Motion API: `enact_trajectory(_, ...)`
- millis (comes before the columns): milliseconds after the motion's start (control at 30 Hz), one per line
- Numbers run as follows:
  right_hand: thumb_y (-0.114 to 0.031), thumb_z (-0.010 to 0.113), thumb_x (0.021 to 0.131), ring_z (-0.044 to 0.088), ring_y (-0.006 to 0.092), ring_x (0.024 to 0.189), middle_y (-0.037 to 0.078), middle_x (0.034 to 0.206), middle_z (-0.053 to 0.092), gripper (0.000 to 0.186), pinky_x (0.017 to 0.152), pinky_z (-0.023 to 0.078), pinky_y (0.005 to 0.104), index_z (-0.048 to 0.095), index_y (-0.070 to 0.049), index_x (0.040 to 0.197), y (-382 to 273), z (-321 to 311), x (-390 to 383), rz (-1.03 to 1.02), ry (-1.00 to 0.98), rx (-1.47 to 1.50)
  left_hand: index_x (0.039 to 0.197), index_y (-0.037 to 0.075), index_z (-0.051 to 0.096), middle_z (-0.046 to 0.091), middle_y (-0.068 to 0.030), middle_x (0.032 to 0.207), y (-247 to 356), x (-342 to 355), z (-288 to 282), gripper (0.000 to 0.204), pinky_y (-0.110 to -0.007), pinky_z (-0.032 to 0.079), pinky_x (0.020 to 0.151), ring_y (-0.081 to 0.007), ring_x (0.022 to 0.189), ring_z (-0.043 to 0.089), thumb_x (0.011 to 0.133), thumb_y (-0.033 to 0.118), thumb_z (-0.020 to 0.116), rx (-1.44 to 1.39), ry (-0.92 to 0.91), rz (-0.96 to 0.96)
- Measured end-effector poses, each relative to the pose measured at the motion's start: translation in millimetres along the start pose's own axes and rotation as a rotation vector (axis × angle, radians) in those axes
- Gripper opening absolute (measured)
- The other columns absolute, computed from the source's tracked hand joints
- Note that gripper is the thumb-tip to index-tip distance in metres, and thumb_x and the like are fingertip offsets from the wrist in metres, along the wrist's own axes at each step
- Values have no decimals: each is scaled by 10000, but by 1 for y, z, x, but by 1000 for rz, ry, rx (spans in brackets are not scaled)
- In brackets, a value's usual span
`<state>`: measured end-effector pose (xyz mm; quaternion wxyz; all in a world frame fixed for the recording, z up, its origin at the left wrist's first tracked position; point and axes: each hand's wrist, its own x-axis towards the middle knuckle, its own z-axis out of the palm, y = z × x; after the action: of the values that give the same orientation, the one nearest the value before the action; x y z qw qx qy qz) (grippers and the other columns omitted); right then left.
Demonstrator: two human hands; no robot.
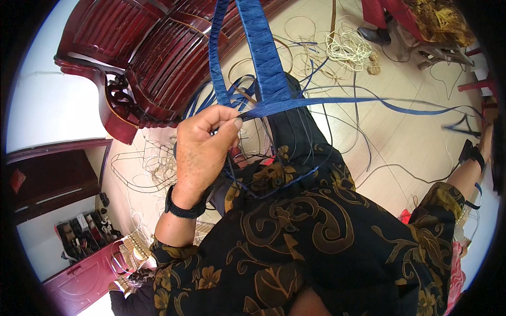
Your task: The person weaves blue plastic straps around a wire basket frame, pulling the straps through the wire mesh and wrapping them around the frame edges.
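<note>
A flat band wrapped in shiny blue strip (263, 52) rises from my lap toward the top edge, with a narrower blue band (215, 58) to its left. At the wide band's lower end, my left hand (203, 142) pinches the blue strip between thumb and fingertips. From this pinch the loose blue strip (358, 100) stretches right, nearly level, toward the picture's rim. My right arm reaches far out there; only part of my right hand (488, 141) shows, its fingers hidden at the dark rim. Thin dark strands (311, 137) hang below the band over my lap.
A dark red wooden bench (158, 58) stands at the far left. Loose pale cord (348, 50) and a small twine bundle (373, 64) lie on the tiled floor. Another person's shoe (375, 35) shows at the far right. Tangled wire-like loops (139, 166) lie left of me.
</note>
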<state>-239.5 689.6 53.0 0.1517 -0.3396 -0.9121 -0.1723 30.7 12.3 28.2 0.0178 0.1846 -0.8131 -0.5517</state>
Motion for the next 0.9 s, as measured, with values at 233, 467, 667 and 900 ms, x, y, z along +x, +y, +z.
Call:
enact_trajectory(233,-83,652,868,508,250,1304,111,1420,545,537,1104,378,362,533,-96,1392,-72,-3,-59,-1013,-106,605,860,-5,666,592,26,632,5,-3,-1,92,-216,415,558,-32,589,529,912,66,636,73,2,-6)
enact_trajectory(467,-226,719,853,548,289,1270,124,1339,611,509,1105,381,389,600,-65,1320,-244,-187,-353,-1750,-228,1395,864,-12,666,594,18,635,-1,0,0,93,-213,420,560,-37,590,535,915,55,629,14,-15,16)
enact_trajectory(667,-182,686,812,651,337,788,131,778,649,140,743,498,440,668,-44,813,-288,-200,-417,-1876,-308,1518,881,-17,672,615,13,660,2,-1,-4,70,-215,438,567,-32,613,545,911,31,630,16,-17,20)
enact_trajectory(900,-120,650,800,635,328,698,139,723,632,99,630,492,418,690,-37,761,-297,-192,-412,-1828,-481,1663,1055,-20,651,651,8,769,3,-5,-6,173,-208,459,649,-29,707,568,888,-13,605,-77,-74,-20)
